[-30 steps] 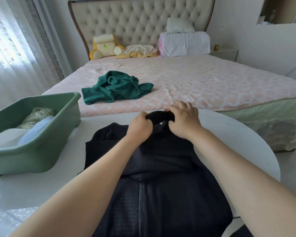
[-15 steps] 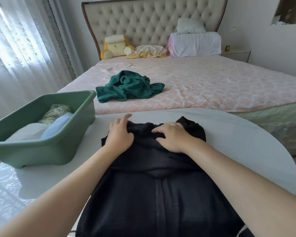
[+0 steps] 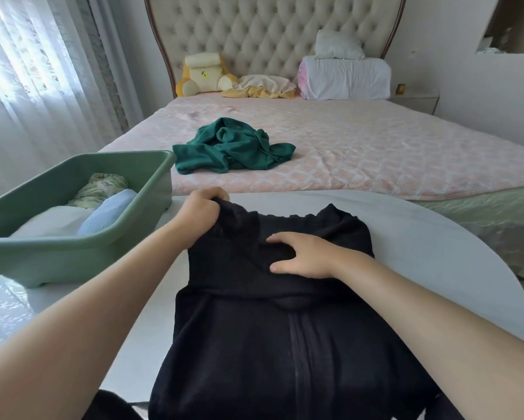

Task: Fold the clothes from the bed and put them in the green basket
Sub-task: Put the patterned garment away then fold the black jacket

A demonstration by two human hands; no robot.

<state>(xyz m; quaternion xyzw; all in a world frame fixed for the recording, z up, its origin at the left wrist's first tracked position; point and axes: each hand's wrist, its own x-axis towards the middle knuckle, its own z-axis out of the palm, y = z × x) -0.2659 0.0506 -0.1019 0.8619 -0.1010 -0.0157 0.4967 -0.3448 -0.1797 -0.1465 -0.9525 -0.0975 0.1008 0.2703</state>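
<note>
A black knitted garment [image 3: 285,328] lies spread on the white round table [image 3: 436,253], its far part folded back over itself. My left hand [image 3: 201,212] grips the far left corner of that fold. My right hand [image 3: 303,256] lies flat on the middle of the fold, fingers spread, pressing it down. A crumpled dark green garment [image 3: 233,147] lies on the pink bed [image 3: 376,153] beyond the table. The green basket [image 3: 73,256] stands on the table's left side with folded light clothes inside.
A yellow plush toy [image 3: 201,74], a cream cloth and white pillows [image 3: 345,74] sit against the tufted headboard. Sheer curtains hang at the left. A nightstand [image 3: 415,101] stands at the bed's far right.
Both hands came apart from the garment's far middle. The left hand slid out to the left corner and gripped it, while the right hand flattened on the fold. The fold now lies wider.
</note>
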